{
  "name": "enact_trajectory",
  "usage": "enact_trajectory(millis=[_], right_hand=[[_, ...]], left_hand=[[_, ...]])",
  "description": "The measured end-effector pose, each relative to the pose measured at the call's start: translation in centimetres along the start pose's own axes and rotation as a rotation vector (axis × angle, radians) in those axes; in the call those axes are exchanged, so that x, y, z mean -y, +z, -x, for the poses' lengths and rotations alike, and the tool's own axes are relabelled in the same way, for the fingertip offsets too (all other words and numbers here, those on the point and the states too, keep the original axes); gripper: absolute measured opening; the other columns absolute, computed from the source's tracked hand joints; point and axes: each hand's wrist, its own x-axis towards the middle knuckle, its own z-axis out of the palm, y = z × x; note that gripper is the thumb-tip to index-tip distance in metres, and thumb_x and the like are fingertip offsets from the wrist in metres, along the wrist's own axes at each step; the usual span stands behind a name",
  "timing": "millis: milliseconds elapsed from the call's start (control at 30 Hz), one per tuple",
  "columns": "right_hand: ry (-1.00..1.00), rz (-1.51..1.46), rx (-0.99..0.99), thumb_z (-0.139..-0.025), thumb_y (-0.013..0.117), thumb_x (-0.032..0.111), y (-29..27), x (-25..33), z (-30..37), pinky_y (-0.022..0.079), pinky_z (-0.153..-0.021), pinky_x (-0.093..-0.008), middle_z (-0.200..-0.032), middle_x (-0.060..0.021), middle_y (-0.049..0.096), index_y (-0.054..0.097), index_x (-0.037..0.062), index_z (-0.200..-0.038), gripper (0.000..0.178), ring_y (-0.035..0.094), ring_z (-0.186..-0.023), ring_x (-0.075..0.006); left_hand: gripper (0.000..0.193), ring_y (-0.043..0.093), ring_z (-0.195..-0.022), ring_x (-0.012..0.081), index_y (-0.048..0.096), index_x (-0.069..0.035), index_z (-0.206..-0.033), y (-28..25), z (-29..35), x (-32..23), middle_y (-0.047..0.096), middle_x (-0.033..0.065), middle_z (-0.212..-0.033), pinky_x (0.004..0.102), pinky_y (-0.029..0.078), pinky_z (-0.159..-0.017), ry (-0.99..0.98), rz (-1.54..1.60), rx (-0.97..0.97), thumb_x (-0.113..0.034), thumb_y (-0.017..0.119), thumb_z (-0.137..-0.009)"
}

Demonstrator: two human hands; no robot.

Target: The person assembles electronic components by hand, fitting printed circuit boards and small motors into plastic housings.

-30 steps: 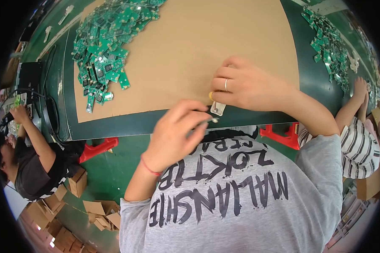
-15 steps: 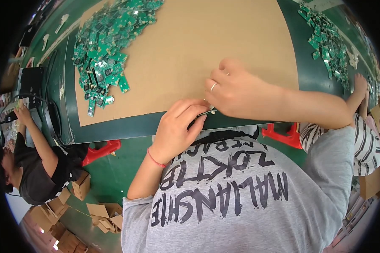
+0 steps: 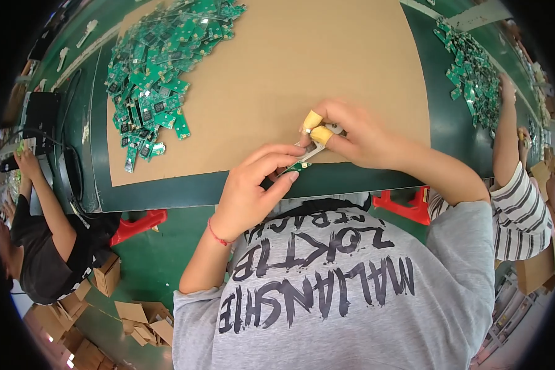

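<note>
Two hands meet in the head view, just above the near edge of a brown cardboard sheet (image 3: 302, 61) laid on a dark green table (image 3: 166, 198). The left hand (image 3: 246, 188), with a red cord (image 3: 216, 234) at its wrist, pinches a small green circuit board (image 3: 300, 166) between thumb and fingers; the board sits at the fingertips, partly hidden by them, its free end pointing toward the right hand (image 3: 364, 139). Yellow finger covers (image 3: 321, 135) sheathe two digits of that right hand, which are closed on a slim pale piece (image 3: 318, 148). This piece slants down from the covers toward the left fingertips, close beside the board; whether the two touch cannot be told. A large heap of green boards (image 3: 160, 80) lies on the left part of the cardboard, well apart from both hands. Another heap (image 3: 468, 80) lies at the far right, near the arm of a person in a striped top (image 3: 518, 216). At left works a person in black (image 3: 52, 240).
</note>
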Motion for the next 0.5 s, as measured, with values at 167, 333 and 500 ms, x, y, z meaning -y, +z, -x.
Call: enact_trajectory(millis=[167,333,500], right_hand=[[0.01,-0.079,-0.091,-0.087,0.046,0.001,0.4,0.1,0.2,0.046,-0.073,-0.0282,-0.084,-0.0056,0.056,0.051,0.0021,-0.096,0.01,0.057,-0.083,-0.0174],[-0.02,-0.132,-0.159,-0.089,0.043,0.004,0.1,1.5,0.2,0.045,-0.068,-0.0244,-0.083,-0.0053,0.054,0.05,-0.0004,-0.095,0.011,0.055,-0.076,-0.0124],[0.134,-0.426,-0.288,-0.084,0.046,0.006,0.0,4.5,0.1,0.042,-0.058,-0.0235,-0.071,-0.0036,0.055,0.053,0.0002,-0.09,0.011,0.052,-0.063,-0.0113]], left_hand=[[0.017,0.051,-0.088,0.0079,0.056,0.001,-0.1,-0.9,-0.2,0.3,0.058,0.0072,-0.107,0.0207,0.043,-0.072,-0.095,0.491,-0.143,0.003,0.054,-0.083],[0.017,0.049,-0.074,0.0068,0.057,0.001,-0.1,-0.3,-2.5,-0.8,0.06,0.0033,-0.094,0.0205,0.041,-0.063,-0.001,0.254,-0.335,0.001,0.055,-0.083],[0.019,0.05,-0.068,0.0105,0.062,-0.002,-0.097,0.3,-4.3,-2.8,0.06,0.0047,-0.084,0.0207,0.04,-0.059,0.191,-0.081,-0.402,0.003,0.058,-0.078]])
